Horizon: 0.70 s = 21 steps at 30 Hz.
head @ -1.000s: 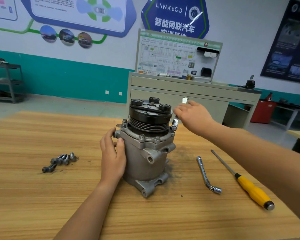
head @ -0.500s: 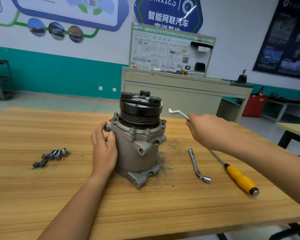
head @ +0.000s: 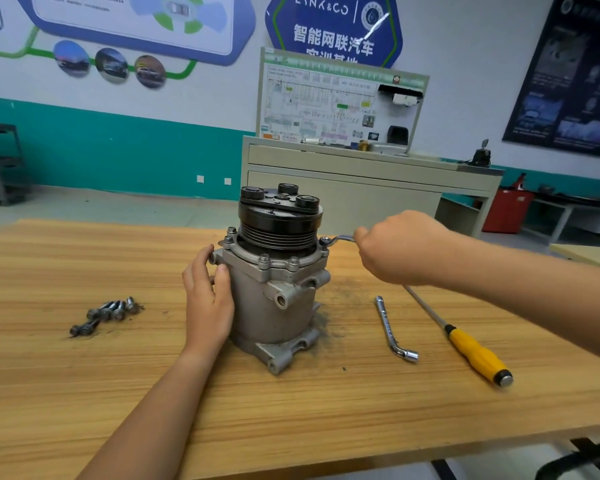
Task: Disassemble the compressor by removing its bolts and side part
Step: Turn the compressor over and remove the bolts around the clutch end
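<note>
A wooden table (head: 291, 427) fills the lower view. The compressor (head: 274, 306) stands upright on it between the two hands, its grey body set on its mounting feet and its black grooved pulley (head: 279, 223) on top.

The left hand (head: 208, 306) grips the compressor's left side. The thumb lies across the front of the body, and the fingers (head: 196, 268) curve round the housing just under the flange, with their tips touching the flange's corner.

The right hand (head: 402, 247) is closed round the handle of a small bent wrench (head: 340, 239). The handle runs out from the fingers toward the pulley, and its head sits on a bolt (head: 325, 241) at the flange's right edge. How the fingers lie on the handle is hidden by the back of the hand.

A screwdriver with a yellow handle (head: 475, 355) lies on the table below the right wrist, its shaft passing under the hand. An L-shaped socket wrench (head: 390, 327) lies just beside it, between the screwdriver and the compressor. Several flange bolts (head: 264, 259) stand in the rim near the left fingertips. A small pile of loose bolts (head: 106, 313) lies well outside the left hand.
</note>
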Each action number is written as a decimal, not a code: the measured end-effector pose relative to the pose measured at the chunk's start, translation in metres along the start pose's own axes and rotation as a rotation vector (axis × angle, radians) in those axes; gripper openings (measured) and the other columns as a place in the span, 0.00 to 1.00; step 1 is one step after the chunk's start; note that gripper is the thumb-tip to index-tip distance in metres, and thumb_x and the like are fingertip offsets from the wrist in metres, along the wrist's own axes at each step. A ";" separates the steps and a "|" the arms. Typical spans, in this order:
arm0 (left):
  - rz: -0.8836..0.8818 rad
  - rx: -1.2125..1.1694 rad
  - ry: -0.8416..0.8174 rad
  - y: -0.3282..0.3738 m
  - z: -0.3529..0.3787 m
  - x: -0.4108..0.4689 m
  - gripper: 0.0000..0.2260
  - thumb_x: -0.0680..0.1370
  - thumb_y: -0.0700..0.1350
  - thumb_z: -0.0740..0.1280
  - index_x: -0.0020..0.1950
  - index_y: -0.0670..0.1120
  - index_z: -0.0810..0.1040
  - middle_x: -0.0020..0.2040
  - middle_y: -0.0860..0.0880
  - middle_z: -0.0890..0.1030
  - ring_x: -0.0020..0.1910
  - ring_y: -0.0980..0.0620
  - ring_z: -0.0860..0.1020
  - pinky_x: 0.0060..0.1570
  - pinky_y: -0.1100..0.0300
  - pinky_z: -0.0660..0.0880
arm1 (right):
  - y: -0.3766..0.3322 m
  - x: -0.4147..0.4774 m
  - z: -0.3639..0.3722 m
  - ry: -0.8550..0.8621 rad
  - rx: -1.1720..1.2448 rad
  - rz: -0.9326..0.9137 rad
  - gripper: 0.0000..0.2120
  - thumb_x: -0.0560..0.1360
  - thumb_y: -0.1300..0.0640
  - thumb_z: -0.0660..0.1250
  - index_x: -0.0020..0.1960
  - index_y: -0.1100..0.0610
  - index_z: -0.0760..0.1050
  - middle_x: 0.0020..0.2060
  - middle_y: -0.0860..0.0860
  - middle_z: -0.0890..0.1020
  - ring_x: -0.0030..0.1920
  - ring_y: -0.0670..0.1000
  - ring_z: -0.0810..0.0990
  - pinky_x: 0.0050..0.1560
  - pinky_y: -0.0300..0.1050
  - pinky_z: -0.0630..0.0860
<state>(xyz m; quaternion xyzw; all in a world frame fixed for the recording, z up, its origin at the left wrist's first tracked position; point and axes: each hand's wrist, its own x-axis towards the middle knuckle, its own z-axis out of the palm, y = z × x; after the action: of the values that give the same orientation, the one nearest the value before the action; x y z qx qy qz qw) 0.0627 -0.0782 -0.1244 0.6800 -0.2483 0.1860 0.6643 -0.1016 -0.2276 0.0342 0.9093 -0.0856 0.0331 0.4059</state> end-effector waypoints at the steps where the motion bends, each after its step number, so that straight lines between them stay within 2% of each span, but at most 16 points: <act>1: 0.001 0.000 -0.001 0.000 0.000 0.000 0.17 0.82 0.45 0.54 0.71 0.47 0.64 0.68 0.44 0.64 0.55 0.71 0.61 0.57 0.73 0.56 | 0.006 0.001 0.001 0.008 -0.008 -0.031 0.10 0.80 0.55 0.51 0.53 0.58 0.68 0.27 0.49 0.64 0.25 0.47 0.63 0.23 0.40 0.59; 3: 0.004 0.001 0.006 -0.001 -0.001 -0.001 0.17 0.82 0.45 0.54 0.71 0.47 0.64 0.68 0.45 0.64 0.55 0.71 0.61 0.57 0.74 0.56 | 0.016 0.006 0.008 0.012 -0.029 -0.076 0.12 0.80 0.52 0.50 0.53 0.58 0.68 0.26 0.48 0.65 0.25 0.47 0.63 0.24 0.42 0.56; 6: 0.013 0.008 0.009 -0.003 -0.001 0.002 0.17 0.82 0.44 0.54 0.71 0.47 0.64 0.66 0.48 0.65 0.55 0.72 0.61 0.53 0.81 0.55 | 0.027 0.023 0.025 0.021 -0.086 -0.092 0.10 0.79 0.58 0.53 0.58 0.58 0.67 0.26 0.48 0.65 0.25 0.47 0.63 0.24 0.41 0.55; 8: 0.017 0.008 0.014 -0.005 0.001 0.003 0.17 0.82 0.44 0.55 0.70 0.47 0.65 0.65 0.48 0.65 0.54 0.72 0.62 0.50 0.84 0.54 | 0.029 0.036 0.037 0.071 -0.067 -0.056 0.11 0.78 0.62 0.55 0.60 0.57 0.66 0.29 0.48 0.69 0.26 0.48 0.66 0.24 0.40 0.59; 9: 0.020 0.010 0.023 -0.006 0.002 0.003 0.16 0.82 0.44 0.55 0.70 0.47 0.65 0.64 0.48 0.65 0.53 0.73 0.62 0.49 0.86 0.54 | 0.028 0.043 0.044 0.107 -0.022 -0.023 0.12 0.78 0.63 0.56 0.61 0.57 0.66 0.33 0.49 0.73 0.30 0.49 0.70 0.27 0.40 0.65; 11: 0.026 0.019 0.034 -0.006 0.003 0.005 0.16 0.82 0.44 0.55 0.69 0.46 0.65 0.63 0.49 0.65 0.52 0.73 0.62 0.47 0.87 0.54 | 0.020 0.059 0.056 0.187 0.059 0.027 0.13 0.78 0.64 0.57 0.62 0.58 0.66 0.48 0.53 0.78 0.44 0.53 0.77 0.42 0.45 0.74; 12: 0.032 0.023 0.035 -0.007 0.003 0.005 0.16 0.82 0.44 0.55 0.69 0.46 0.65 0.63 0.50 0.65 0.52 0.73 0.62 0.47 0.87 0.55 | 0.014 0.066 0.058 0.231 0.081 0.048 0.14 0.77 0.64 0.58 0.63 0.59 0.66 0.54 0.55 0.78 0.52 0.55 0.77 0.51 0.48 0.73; 13: 0.037 0.026 0.033 -0.008 0.004 0.005 0.16 0.82 0.44 0.55 0.69 0.46 0.65 0.62 0.50 0.65 0.52 0.73 0.62 0.48 0.86 0.55 | 0.007 0.073 0.060 0.311 0.097 0.063 0.14 0.77 0.65 0.60 0.62 0.61 0.69 0.57 0.57 0.78 0.55 0.56 0.77 0.57 0.52 0.71; 15: 0.044 0.028 0.037 -0.008 0.003 0.003 0.16 0.82 0.46 0.55 0.70 0.46 0.65 0.62 0.51 0.65 0.52 0.73 0.62 0.50 0.81 0.56 | -0.002 0.081 0.061 0.547 0.176 0.095 0.14 0.69 0.67 0.71 0.54 0.66 0.77 0.50 0.60 0.82 0.48 0.58 0.82 0.54 0.57 0.74; 17: 0.059 0.027 0.035 -0.006 0.003 0.003 0.19 0.80 0.50 0.54 0.70 0.46 0.65 0.62 0.51 0.65 0.53 0.73 0.62 0.51 0.78 0.56 | -0.006 0.081 0.062 0.670 0.227 0.110 0.13 0.61 0.69 0.77 0.45 0.66 0.80 0.42 0.60 0.84 0.40 0.58 0.84 0.49 0.62 0.76; 19: 0.063 0.025 0.028 -0.006 0.002 0.003 0.20 0.79 0.51 0.54 0.70 0.46 0.65 0.62 0.50 0.65 0.53 0.72 0.62 0.52 0.78 0.56 | -0.006 0.074 0.065 0.688 0.312 0.131 0.10 0.62 0.70 0.75 0.42 0.66 0.79 0.36 0.60 0.83 0.36 0.58 0.83 0.47 0.61 0.76; 21: 0.052 0.038 0.023 -0.007 0.002 0.003 0.17 0.81 0.48 0.55 0.70 0.46 0.65 0.64 0.48 0.66 0.54 0.71 0.62 0.54 0.75 0.57 | -0.001 0.065 0.065 0.731 0.541 0.275 0.03 0.71 0.67 0.69 0.44 0.66 0.77 0.30 0.58 0.78 0.31 0.59 0.80 0.40 0.51 0.75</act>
<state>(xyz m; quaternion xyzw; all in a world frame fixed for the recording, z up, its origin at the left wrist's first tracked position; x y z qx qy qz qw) 0.0687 -0.0804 -0.1287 0.6835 -0.2550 0.2156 0.6491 -0.0383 -0.2837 -0.0012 0.8913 -0.0453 0.4254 0.1501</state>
